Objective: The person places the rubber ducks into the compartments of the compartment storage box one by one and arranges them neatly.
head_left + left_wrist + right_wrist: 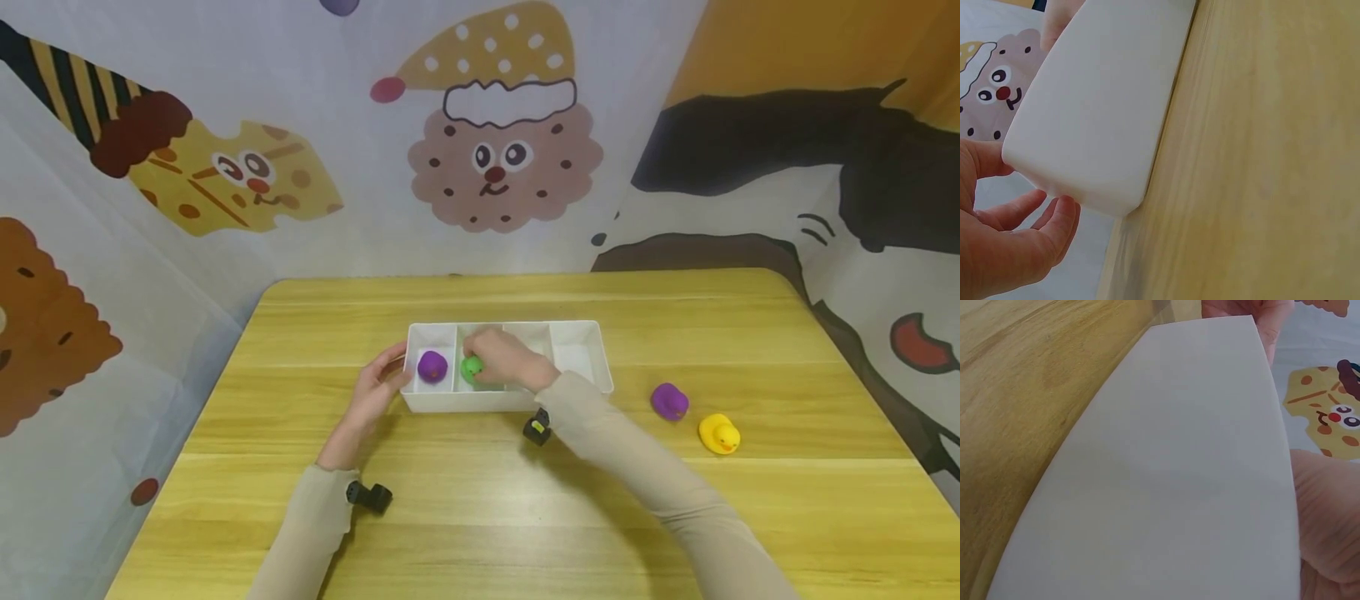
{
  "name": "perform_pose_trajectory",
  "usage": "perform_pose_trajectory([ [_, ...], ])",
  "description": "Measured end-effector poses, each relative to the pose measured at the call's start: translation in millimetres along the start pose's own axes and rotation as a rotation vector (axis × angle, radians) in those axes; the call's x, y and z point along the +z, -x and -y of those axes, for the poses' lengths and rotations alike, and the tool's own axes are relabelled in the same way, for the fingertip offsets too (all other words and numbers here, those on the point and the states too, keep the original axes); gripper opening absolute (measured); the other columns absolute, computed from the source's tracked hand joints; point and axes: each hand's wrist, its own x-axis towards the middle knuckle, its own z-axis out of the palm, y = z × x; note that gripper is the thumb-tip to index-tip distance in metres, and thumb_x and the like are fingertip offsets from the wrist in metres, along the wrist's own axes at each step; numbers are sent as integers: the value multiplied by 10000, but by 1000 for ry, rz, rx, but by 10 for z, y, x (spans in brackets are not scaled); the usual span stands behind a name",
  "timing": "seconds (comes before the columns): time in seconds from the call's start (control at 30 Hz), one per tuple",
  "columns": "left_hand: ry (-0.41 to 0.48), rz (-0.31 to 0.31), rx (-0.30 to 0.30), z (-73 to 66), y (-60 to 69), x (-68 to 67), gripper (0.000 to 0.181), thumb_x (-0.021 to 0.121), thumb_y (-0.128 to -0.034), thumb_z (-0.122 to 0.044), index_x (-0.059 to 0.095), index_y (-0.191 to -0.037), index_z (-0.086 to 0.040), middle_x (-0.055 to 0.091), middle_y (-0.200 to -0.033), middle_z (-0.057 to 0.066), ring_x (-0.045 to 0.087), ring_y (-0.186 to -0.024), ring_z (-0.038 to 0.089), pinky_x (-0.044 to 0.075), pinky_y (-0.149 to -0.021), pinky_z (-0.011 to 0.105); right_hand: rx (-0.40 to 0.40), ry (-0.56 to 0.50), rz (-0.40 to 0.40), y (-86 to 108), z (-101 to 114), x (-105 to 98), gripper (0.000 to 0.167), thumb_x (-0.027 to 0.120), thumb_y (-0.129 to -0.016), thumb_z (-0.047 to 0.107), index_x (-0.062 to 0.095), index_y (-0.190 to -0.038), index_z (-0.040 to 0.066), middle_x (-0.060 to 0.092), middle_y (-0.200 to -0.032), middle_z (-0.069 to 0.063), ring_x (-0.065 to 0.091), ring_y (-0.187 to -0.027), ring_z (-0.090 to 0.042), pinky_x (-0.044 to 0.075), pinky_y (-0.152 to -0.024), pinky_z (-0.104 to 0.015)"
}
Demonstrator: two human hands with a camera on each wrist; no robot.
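A white divided box stands on the table, its compartments in a row. My left hand holds its left end; in the left wrist view, the thumb lies at the rim and curled fingers touch the end wall. My right hand reaches into the second compartment from the left and grips a green toy duck, partly covered by the fingers. A purple toy duck sits in the leftmost compartment. In the right wrist view, the box wall hides the right fingertips and the duck.
Right of the box, a second purple duck and a yellow duck sit on the wooden table. Behind the table hangs a printed cloth with cartoon biscuits and cheese.
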Motion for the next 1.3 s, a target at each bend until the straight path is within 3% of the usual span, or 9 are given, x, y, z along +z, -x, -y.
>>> perform_pose_trajectory([
  [0.1, -3, -1, -2, 1, -1, 0, 517, 509, -854, 115, 388, -1356, 94, 400, -1388, 263, 391, -1251, 384, 452, -854, 137, -7, -4, -3, -2, -4, -2, 164, 713, -707, -33, 638, -832, 43, 614, -816, -44, 524, -758, -159, 488, -729, -274],
  [0.27, -11, -2, -5, 6, -7, -2, 517, 514, -855, 110, 391, -1357, 90, 403, -1389, 260, 395, -1252, 378, 447, -860, 134, -14, -44, -26, 15, -28, -19, 294, 727, -731, 16, 639, -1012, 12, 644, -1004, -90, 587, -922, -214, 495, -864, -314],
  [0.47, -12, -12, -3, -3, -5, -6, 506, 509, -862, 112, 394, -1354, 93, 405, -1387, 262, 394, -1254, 379, 437, -868, 129, -7, -192, -63, 62, -33, -95, 394, 717, -782, 54, 596, -1152, -4, 631, -1119, -120, 582, -1018, -250, 480, -921, -346],
  [0.77, 1, -11, -10, 11, -11, -13, 505, 501, -865, 122, 384, -1356, 103, 400, -1382, 278, 390, -1253, 389, 444, -860, 131, -30, -279, -124, 143, -25, -244, 362, 686, -836, 110, 592, -1165, -8, 637, -1122, -133, 589, -1003, -242, 484, -919, -364],
  [1.3, -2, 3, -26, 8, -20, -20, 501, 503, -879, 101, 381, -1364, 92, 396, -1389, 270, 386, -1264, 371, 436, -865, 127, -72, -422, -345, 461, -144, -462, 319, 690, -828, 60, 611, -1123, -32, 646, -1081, -155, 614, -955, -277, 488, -922, -373],
])
